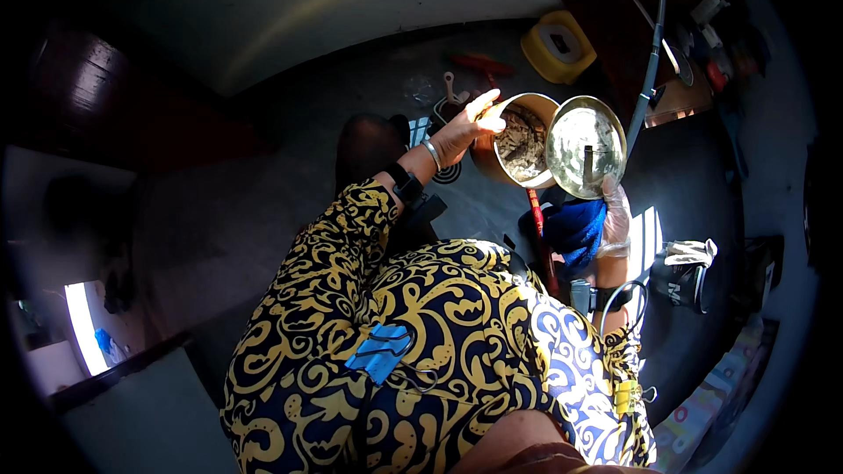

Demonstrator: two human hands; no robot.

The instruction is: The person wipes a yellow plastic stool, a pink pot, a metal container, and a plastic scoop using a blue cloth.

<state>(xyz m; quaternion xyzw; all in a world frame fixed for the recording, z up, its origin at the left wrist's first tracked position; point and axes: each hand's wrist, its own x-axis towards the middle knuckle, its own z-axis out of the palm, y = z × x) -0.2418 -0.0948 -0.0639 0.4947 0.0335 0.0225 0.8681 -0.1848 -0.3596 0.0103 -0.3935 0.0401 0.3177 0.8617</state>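
My bare left hand (469, 126), with a bracelet at the wrist, holds a round metal tin (485, 157) by its upper left rim. The tin is tilted so that its mouth shows dry, flaky brown material (523, 141) inside. In my right hand (615, 214), which wears a clear plastic glove, is a round metal lid (583, 174), held at its lower edge. The lid stands tilted beside the tin's right rim; whether they touch I cannot tell. A blue cloth (576, 230) is at my right hand, partly behind it; how it is held is unclear.
A red pole (537, 210) runs below the tin. A yellow plastic stool or potty (560, 46) stands near the wall. To the right are a dark bucket (678, 283) with a pale cloth (690, 251) on its rim and a grey hose or cable (649, 79). Dark red furniture (99, 99) is at left.
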